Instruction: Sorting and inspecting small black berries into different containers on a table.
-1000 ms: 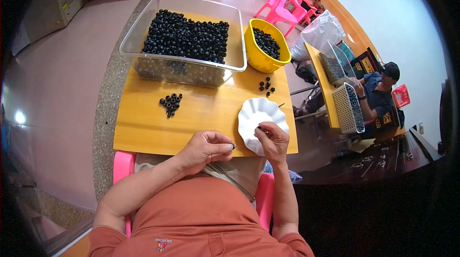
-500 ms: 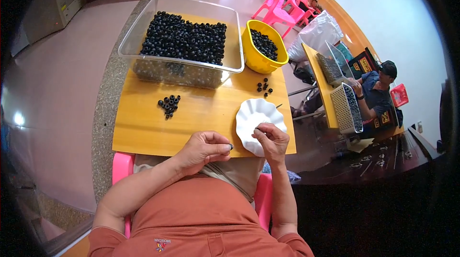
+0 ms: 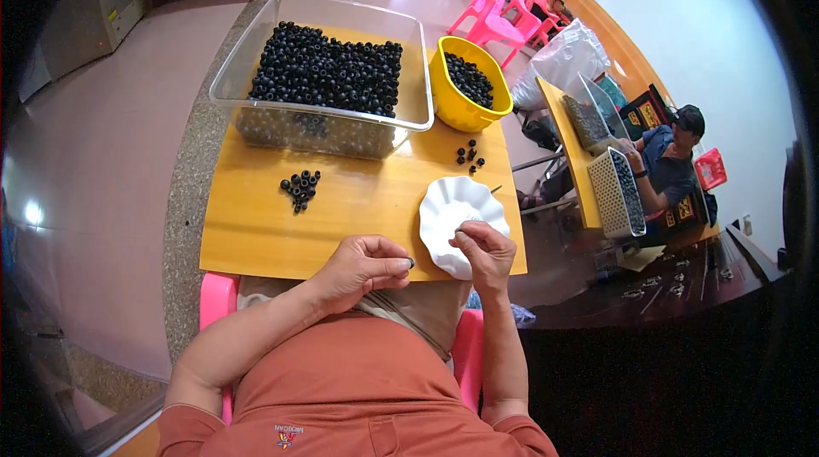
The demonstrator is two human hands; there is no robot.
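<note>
Above the near edge of the wooden table, my left hand [image 3: 365, 269] pinches a small black bead [image 3: 411, 263] between thumb and fingertips. My right hand [image 3: 486, 257] hovers over a white wavy-edged plate [image 3: 437, 211], its thumb and forefinger pressed together. Whatever sits in that pinch is too small to make out. A few tiny bits on the plate are partly hidden by the right hand. A thin dark tool tip [image 3: 496, 189] pokes over the plate's far right rim. Several loose black beads [image 3: 300, 189] form a cluster left of centre, and a smaller group [image 3: 467, 153] lies beyond the plate.
A large clear bin [image 3: 307, 136] of black beads stands at the table's far side. Beside it is a yellow tub [image 3: 467, 114] with more beads. To the right, a person in a cap [image 3: 670, 163] works at another table with a white perforated basket [image 3: 610, 205]. Pink chairs [image 3: 499, 5] stand farther off.
Hardly anything differs. My right hand has shifted very slightly, still pinched over the plate; the left hand keeps its hold on the bead.
</note>
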